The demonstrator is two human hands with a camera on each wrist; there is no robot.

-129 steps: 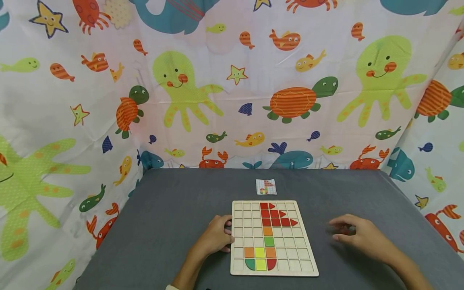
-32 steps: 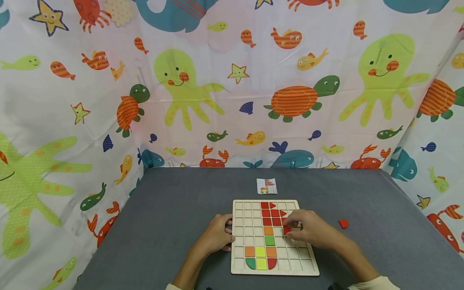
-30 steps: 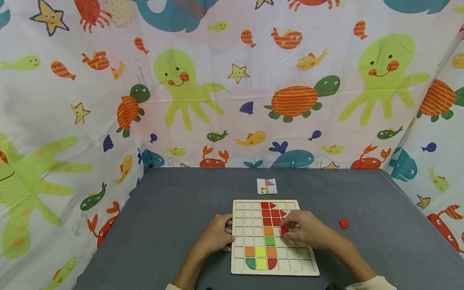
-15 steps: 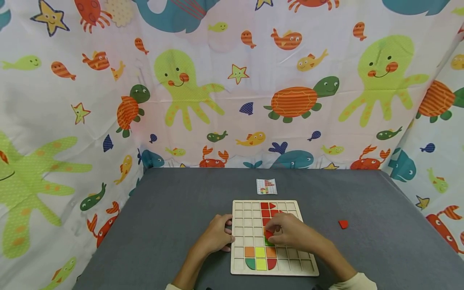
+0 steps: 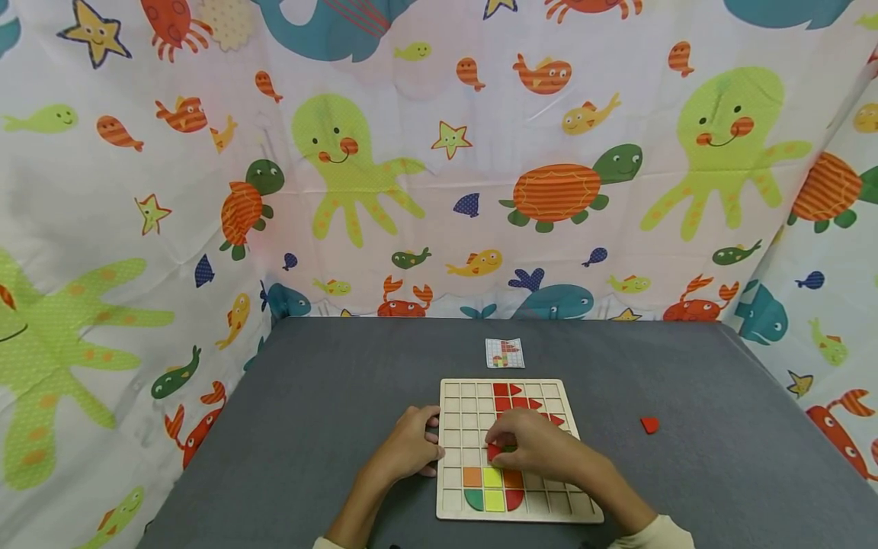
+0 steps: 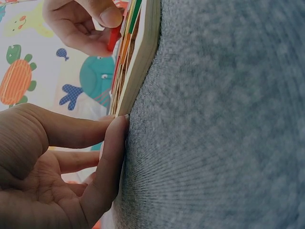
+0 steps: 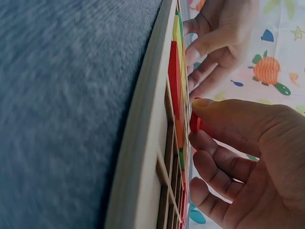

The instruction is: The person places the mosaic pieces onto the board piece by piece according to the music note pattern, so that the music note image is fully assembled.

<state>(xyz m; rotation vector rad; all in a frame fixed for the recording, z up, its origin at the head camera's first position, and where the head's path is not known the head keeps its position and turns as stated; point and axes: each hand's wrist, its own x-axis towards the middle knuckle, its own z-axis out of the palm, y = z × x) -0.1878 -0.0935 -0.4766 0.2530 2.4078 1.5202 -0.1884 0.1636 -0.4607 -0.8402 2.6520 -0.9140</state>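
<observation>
A pale wooden grid board lies on the grey table, partly filled with coloured tiles. My right hand is over its middle, pinching a small red tile between thumb and finger. In the right wrist view the red tile stands on edge in the pinch, close over the board. This hand covers the green square and part of the red rows. My left hand holds the board's left edge. Its fingertips meet at that edge in the left wrist view.
A loose red tile lies on the table to the right of the board. Behind the board is a small printed card with a coloured grid pattern. A sea-animal curtain encloses the table's back and sides.
My right hand comes in from the right of the board, then moves left and nearer across it with the red tile. A loose red tile now lies at right. My left hand stays put.
</observation>
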